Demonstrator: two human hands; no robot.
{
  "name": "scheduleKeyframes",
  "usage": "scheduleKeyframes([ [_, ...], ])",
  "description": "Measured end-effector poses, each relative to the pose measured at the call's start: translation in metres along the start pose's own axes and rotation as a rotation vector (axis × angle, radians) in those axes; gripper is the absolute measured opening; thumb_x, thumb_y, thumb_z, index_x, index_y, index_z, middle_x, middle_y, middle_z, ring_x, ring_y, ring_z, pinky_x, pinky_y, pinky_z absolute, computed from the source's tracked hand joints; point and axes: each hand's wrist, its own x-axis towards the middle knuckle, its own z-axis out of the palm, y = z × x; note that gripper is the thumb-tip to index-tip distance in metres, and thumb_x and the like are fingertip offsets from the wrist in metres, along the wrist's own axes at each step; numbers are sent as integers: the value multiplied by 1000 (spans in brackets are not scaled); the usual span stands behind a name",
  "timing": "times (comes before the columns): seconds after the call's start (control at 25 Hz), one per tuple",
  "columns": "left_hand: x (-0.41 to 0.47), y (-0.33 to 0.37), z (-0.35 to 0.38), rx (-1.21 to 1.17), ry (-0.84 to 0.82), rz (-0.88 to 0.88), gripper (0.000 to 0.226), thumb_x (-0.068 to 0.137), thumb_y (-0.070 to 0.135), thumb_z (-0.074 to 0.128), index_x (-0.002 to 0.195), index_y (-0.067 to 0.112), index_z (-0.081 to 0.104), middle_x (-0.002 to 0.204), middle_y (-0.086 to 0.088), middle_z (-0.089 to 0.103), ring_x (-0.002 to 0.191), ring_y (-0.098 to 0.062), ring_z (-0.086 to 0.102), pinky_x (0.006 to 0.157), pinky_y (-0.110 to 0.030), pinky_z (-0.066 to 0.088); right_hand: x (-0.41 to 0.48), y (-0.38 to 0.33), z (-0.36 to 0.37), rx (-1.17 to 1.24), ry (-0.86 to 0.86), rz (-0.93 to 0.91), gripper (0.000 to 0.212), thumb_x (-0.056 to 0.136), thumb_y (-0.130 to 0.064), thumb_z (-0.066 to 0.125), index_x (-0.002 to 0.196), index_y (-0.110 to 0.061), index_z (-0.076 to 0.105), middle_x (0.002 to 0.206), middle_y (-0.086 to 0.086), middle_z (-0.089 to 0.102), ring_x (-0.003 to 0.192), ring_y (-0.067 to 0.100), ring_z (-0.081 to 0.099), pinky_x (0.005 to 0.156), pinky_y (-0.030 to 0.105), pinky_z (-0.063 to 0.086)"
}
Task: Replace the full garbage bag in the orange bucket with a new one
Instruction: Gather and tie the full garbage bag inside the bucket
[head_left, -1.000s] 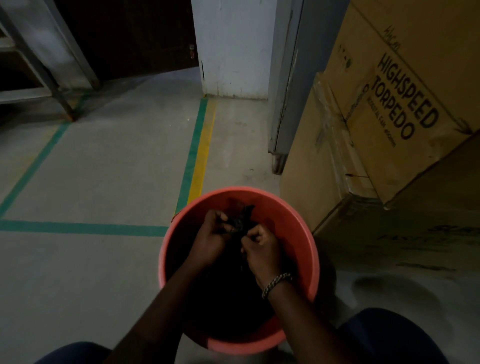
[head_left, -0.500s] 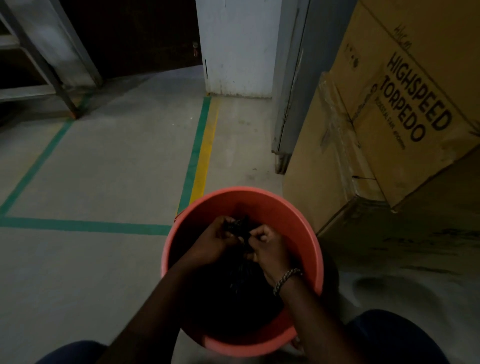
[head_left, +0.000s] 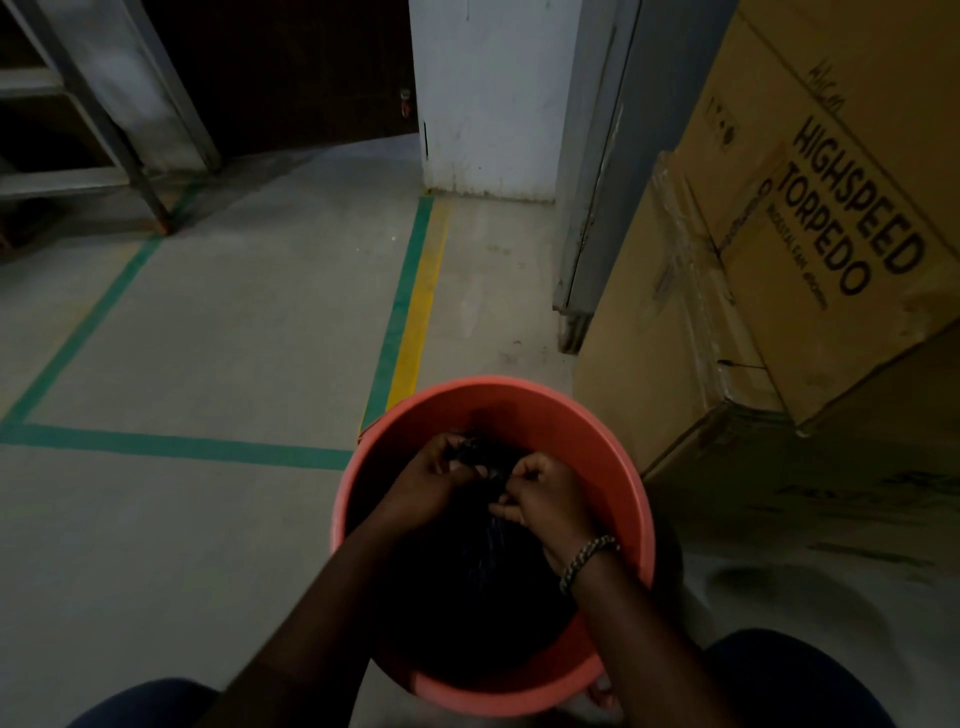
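An orange bucket (head_left: 618, 447) stands on the concrete floor right in front of me. A black garbage bag (head_left: 467, 587) fills its inside, gathered into a dark bunch at the top. My left hand (head_left: 431, 480) and my right hand (head_left: 550, 496) are both inside the bucket, fingers closed on the bunched neck of the bag, close together. A chain bracelet sits on my right wrist. The bag's lower part is lost in shadow.
Large cardboard boxes (head_left: 810, 249) stand close to the right of the bucket. A grey door frame (head_left: 587, 218) and white wall lie beyond. Green and yellow floor tape (head_left: 410, 306) runs ahead; a metal rack (head_left: 93, 156) stands far left. My knees frame the bottom edge.
Both hands have sunk a little lower into the bucket and kept working the bag's neck. The bunch above the fingers looks smaller than a second ago.
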Motion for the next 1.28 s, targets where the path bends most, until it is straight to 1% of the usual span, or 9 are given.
scheduleKeyframes([
  [0.08,2,-1,4,25,40,14,24,86,1,69,101,12,55,79,-10,57,72,-18,52,64,-25,45,-2,-11,-3,-22,-29,63,10,94,-7,55,85,-7,60,76,14,57,62,18,59,67,40,63],
  [0.2,3,-5,9,105,59,46,28,87,-6,68,96,16,53,75,-1,56,65,-6,51,61,-17,45,-6,-19,-6,-287,-26,17,23,92,-25,64,73,-11,61,59,6,62,52,20,67,65,50,64],
  [0.4,-1,-7,9,308,161,103,29,75,16,78,89,29,57,79,10,70,66,3,63,67,-22,50,-17,-25,-9,-550,38,-102,23,85,-19,69,63,-17,59,48,0,63,44,21,68,53,44,60],
  [0.64,0,-6,8,165,153,39,31,72,12,81,91,21,58,78,1,70,67,-4,63,70,-29,52,-23,-25,-9,-449,-104,60,30,92,-36,66,72,-15,57,62,11,63,53,28,67,62,54,62],
  [0.8,-3,-10,13,193,160,47,31,81,3,76,94,20,54,74,5,68,58,5,59,60,-14,48,-23,-27,-13,-640,-43,-92,28,85,-33,69,67,-14,58,50,3,63,43,22,66,50,36,55],
  [0.92,-9,-11,10,244,184,194,36,79,-3,73,95,24,56,82,9,71,72,5,62,72,-17,48,-26,-31,-12,-748,52,-203,30,74,-39,69,67,-11,60,55,2,65,53,21,66,52,35,51],
  [1.04,-18,-10,8,395,125,465,42,77,-6,71,108,22,68,104,14,70,103,3,63,91,-16,47,-29,-33,-12,-776,55,-256,28,75,-36,70,68,-11,61,58,0,64,59,18,64,56,35,49],
  [1.16,-21,-15,10,538,25,562,34,84,20,68,117,27,71,122,6,60,120,-3,56,104,-21,42,-30,-37,-15,-837,84,-360,21,73,-32,66,69,-12,61,62,0,64,63,18,62,58,35,48],
  [1.28,-19,-23,11,695,38,565,33,88,39,59,120,31,67,126,8,60,120,-10,56,104,-37,46,-36,-37,-12,-889,143,-461,24,71,-36,62,68,-13,56,65,2,64,66,22,62,58,34,47],
])
